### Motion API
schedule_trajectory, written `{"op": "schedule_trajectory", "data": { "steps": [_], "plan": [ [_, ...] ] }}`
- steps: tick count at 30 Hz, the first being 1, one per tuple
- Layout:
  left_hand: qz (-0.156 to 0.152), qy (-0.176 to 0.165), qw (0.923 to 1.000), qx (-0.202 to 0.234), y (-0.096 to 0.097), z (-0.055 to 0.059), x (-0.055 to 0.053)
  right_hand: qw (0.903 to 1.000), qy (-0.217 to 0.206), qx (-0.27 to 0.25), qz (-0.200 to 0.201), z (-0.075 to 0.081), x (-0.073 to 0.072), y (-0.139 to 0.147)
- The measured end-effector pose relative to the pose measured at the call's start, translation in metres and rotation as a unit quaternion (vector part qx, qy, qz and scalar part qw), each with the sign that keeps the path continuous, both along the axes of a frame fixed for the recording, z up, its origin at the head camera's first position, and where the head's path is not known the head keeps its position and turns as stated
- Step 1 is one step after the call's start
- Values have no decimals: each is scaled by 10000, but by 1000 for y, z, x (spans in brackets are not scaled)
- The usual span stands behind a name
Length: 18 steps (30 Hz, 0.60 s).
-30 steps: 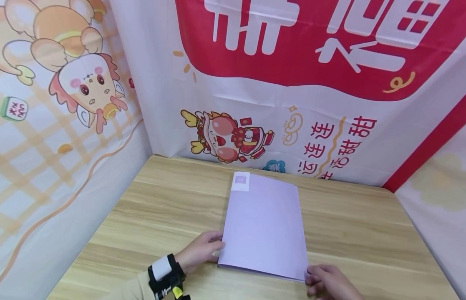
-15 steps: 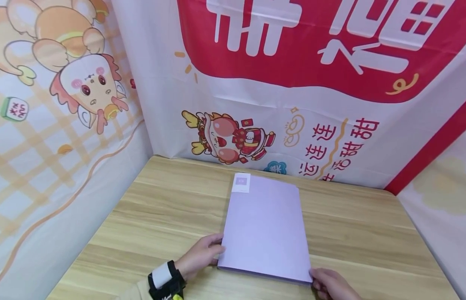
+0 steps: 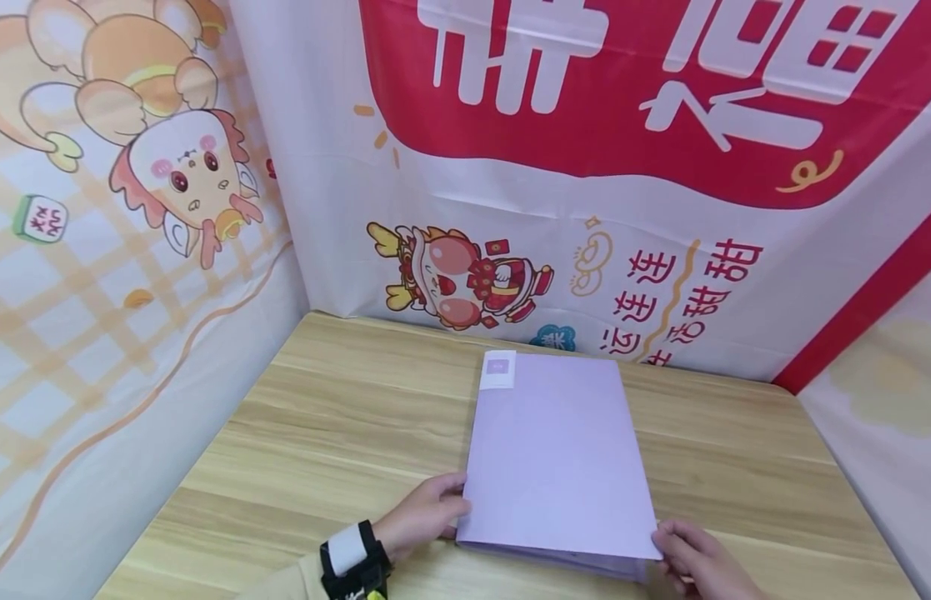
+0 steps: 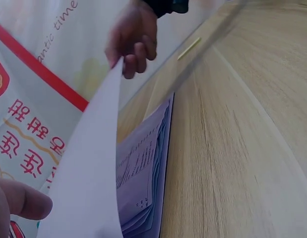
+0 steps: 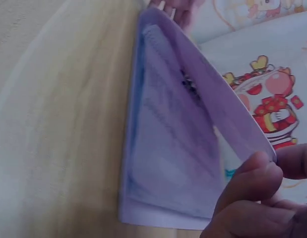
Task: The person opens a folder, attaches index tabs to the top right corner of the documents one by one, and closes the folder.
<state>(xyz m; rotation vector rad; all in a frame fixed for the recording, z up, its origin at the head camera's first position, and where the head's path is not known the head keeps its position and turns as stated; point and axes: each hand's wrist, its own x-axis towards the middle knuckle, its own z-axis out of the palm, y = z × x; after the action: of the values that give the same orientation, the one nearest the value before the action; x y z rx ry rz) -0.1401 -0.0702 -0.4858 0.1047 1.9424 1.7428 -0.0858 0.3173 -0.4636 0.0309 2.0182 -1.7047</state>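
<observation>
A light purple folder [image 3: 558, 458] with a white label [image 3: 498, 369] lies on the wooden table. My right hand [image 3: 701, 562] pinches the near right corner of its front cover between thumb and fingers, and that corner is raised. Under the lifted cover [image 5: 227, 109], a printed sheet [image 5: 168, 139] shows inside a clear sleeve. The left wrist view shows several layered sleeves [image 4: 143, 213] behind it. At the spine, my left hand [image 3: 420, 517] touches the folder's left edge with fairly straight fingers; its thumb [image 4: 31, 202] is beside the cover.
The wooden tabletop [image 3: 345, 417] extends around the folder. Printed cloth [image 3: 337, 250] hangs along the back and both sides. A thin yellowish strip [image 4: 189, 48] lies on the table beyond the folder in the left wrist view.
My right hand has raised the cover's near right corner, opening a gap above the pages. The folder and both hands have shifted slightly right, with my left hand staying at the spine.
</observation>
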Motion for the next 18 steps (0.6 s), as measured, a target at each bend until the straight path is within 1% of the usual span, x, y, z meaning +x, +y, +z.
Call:
{"op": "schedule_trajectory", "data": {
  "steps": [3, 5, 10, 12, 15, 16, 18],
  "plan": [
    [-115, -99, 9999, 35, 8, 1, 0, 10000, 39, -56, 19, 14, 2, 5],
    [-189, -141, 9997, 78, 14, 1, 0, 9999, 99, 8, -12, 24, 3, 6],
    [-257, -190, 9994, 152, 29, 2, -1, 9985, 536, 39, 118, 44, 6, 8],
    [-266, -180, 9993, 174, 34, 1, -1, 9975, 666, -108, 204, 50, 6, 7],
    [-306, -202, 9991, 201, 40, 1, 0, 9945, 952, -323, 279, 56, 6, 5],
    [-313, -208, 9991, 208, 42, 1, 0, 9927, 1107, -360, 302, 58, 5, 4],
    [-328, -188, 9991, 209, 45, 1, 1, 9866, 1548, -379, 335, 62, 5, 0]
  ]
}}
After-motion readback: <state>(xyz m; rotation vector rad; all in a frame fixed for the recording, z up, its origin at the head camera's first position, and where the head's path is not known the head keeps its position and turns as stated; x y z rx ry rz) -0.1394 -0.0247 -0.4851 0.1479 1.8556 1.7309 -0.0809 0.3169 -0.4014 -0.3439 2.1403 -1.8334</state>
